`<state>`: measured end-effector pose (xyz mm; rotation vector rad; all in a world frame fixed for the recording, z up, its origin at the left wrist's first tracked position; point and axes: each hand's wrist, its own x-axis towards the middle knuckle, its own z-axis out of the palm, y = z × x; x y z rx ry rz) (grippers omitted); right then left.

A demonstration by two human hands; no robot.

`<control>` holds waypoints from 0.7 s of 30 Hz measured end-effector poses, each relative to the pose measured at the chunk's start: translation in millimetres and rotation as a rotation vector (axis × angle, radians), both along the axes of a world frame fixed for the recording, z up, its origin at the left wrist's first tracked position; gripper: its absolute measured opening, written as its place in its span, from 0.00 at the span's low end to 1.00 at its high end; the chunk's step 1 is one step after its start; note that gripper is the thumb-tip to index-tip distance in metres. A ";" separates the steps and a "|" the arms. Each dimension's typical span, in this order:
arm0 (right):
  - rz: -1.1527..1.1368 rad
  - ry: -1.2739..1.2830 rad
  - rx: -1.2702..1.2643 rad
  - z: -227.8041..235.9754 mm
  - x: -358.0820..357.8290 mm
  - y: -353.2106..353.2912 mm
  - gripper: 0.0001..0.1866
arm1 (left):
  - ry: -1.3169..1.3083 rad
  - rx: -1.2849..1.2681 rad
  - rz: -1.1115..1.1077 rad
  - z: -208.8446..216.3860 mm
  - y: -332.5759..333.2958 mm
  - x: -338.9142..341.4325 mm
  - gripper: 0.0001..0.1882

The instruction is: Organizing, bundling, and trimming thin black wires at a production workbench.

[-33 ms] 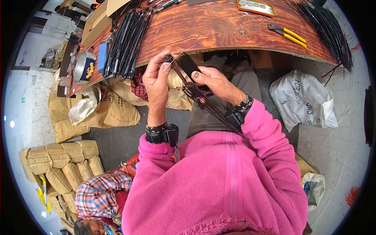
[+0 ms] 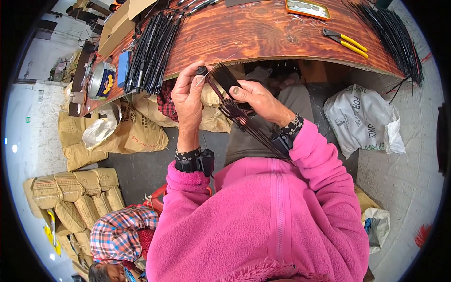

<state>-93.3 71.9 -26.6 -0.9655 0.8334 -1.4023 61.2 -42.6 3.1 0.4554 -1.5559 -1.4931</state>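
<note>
My left hand (image 2: 188, 96) is raised just off the table's front edge. Its thumb and forefinger pinch a small round black piece (image 2: 202, 70), with a thin pale strand beside it. Close by, my right hand (image 2: 264, 101) grips a bundle of thin dark rods (image 2: 253, 131), its thumb pressed on top. The bundle slants from its fanned upper ends, near my left fingertips, down towards my right wrist. A short, dense block of black strands (image 2: 226, 77) stands at its upper end. The right fingers are partly hidden behind the bundle.
On the wooden table (image 2: 235, 28) lie cutting pliers (image 2: 345, 42), a small tin (image 2: 307, 8) and black rod bundles (image 2: 152, 51). A round can (image 2: 101, 80) stands at left. Sacks (image 2: 364, 120) flank my legs. Someone in a plaid shirt (image 2: 123, 232) is low at left.
</note>
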 end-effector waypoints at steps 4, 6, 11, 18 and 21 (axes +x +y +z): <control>0.015 0.016 -0.005 -1.3 4.3 -0.7 0.19 | 0.060 0.030 -0.025 -0.6 1.2 2.5 0.17; 0.008 0.017 -0.007 -0.4 6.4 -1.9 0.19 | 0.076 0.039 -0.032 -1.5 0.0 3.5 0.17; 0.041 0.039 0.047 4.6 5.5 -2.4 0.22 | 0.083 0.068 -0.039 -5.3 -3.4 11.4 0.17; 0.055 0.048 0.040 2.7 8.5 -6.8 0.23 | 0.083 0.022 -0.031 1.9 -0.6 8.0 0.18; 0.067 0.046 0.046 3.1 9.0 -5.7 0.23 | 0.038 0.054 0.034 -6.0 -4.7 15.7 0.18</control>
